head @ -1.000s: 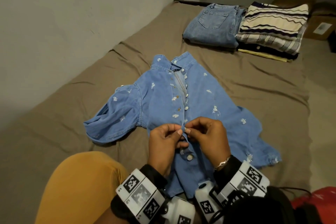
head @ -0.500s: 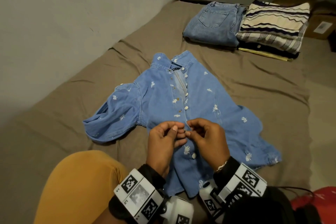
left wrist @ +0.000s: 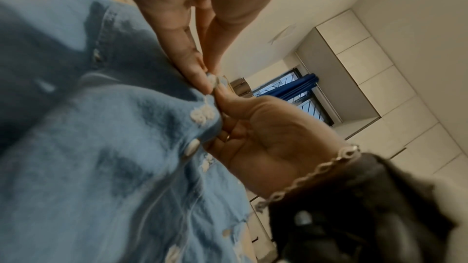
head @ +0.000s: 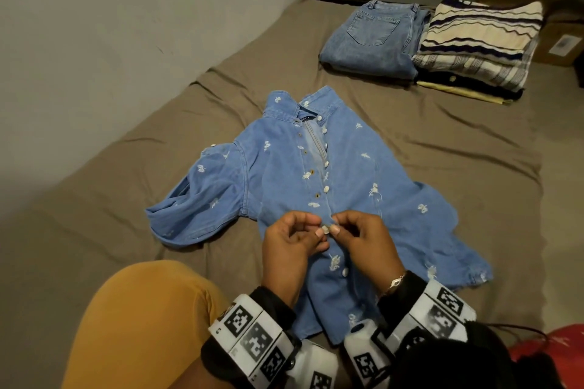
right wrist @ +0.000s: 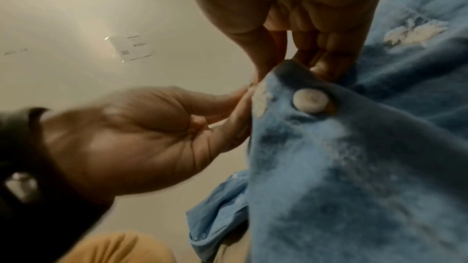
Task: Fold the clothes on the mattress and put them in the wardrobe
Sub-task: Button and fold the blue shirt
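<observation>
A light blue denim shirt (head: pixel 347 174) with white buttons and white embroidery lies front-up on the brown-sheeted mattress (head: pixel 474 167), collar away from me. Both hands meet at its button placket, low on the front. My left hand (head: pixel 318 231) pinches the placket edge between thumb and forefinger. My right hand (head: pixel 337 228) pinches the facing edge at a white button. In the left wrist view the left hand (left wrist: pixel 202 76) and right hand (left wrist: pixel 222 97) pinch the shirt (left wrist: pixel 101 147) tip to tip. In the right wrist view a fastened button (right wrist: pixel 310 100) sits just below the pinch.
Folded jeans (head: pixel 373 38) and a folded striped pile (head: pixel 477 41) sit at the mattress's far end, a cardboard box (head: pixel 559 41) beyond. A grey wall (head: pixel 126 25) runs along the left. My mustard-clad knee (head: pixel 142 325) is near left. White cupboard fronts (left wrist: pixel 380 67) show behind.
Both hands stay at the same spot on the placket, fingers working closer together. The shirt's lower front has shifted slightly under them.
</observation>
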The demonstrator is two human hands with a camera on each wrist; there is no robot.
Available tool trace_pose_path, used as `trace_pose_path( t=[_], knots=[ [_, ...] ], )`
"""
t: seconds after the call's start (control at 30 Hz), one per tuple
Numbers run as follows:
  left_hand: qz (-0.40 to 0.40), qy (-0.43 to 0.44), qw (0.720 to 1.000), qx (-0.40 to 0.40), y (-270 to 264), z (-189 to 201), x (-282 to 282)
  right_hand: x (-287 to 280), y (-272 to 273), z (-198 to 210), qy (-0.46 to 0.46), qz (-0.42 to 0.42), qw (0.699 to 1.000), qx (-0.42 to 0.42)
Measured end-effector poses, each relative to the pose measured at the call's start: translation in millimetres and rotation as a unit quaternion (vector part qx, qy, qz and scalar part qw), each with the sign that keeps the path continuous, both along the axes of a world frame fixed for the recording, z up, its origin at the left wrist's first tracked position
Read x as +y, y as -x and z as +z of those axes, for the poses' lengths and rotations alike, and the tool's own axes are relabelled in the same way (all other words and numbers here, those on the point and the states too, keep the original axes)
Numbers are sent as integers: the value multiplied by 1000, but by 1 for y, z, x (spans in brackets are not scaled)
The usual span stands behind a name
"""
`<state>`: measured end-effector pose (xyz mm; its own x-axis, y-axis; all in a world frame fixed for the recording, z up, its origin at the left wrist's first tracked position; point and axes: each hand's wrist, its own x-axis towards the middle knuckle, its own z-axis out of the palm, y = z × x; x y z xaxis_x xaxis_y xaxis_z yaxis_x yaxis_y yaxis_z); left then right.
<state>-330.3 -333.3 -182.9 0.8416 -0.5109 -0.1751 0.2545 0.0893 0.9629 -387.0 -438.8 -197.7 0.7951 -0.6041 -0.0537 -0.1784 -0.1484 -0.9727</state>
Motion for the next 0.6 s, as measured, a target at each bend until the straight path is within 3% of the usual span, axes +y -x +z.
trace_pose_path(
  t=[0.07,0.17,0.27,0.3,0.37,0.43,0.47,0.53,0.6],
  knots=[
    [4,1,1000,-9,-1,-2,0,0,0,3,-110,21,994,-6],
    [-23,4,1000,-20,-3,-4,1,-6,3,5,-288,50,956,5],
    [-52,-16,998,-15,-5,-1,4,-12,5,6,-360,78,928,49],
    [-42,-28,998,-24,-7,1,4,-14,5,7,-324,92,938,76],
    [7,-52,994,-93,-19,6,1,-24,5,11,-99,136,974,148],
    [15,-81,983,-161,-37,13,-9,-34,1,20,168,121,961,184],
    [-3,-100,980,-174,-44,15,-17,-37,-3,27,229,77,957,162],
    [-43,-145,978,-143,-56,8,-35,-42,-15,33,205,2,976,72],
    [-57,-193,973,-111,-59,-8,-46,-40,-31,33,92,6,995,46]
  ],
)
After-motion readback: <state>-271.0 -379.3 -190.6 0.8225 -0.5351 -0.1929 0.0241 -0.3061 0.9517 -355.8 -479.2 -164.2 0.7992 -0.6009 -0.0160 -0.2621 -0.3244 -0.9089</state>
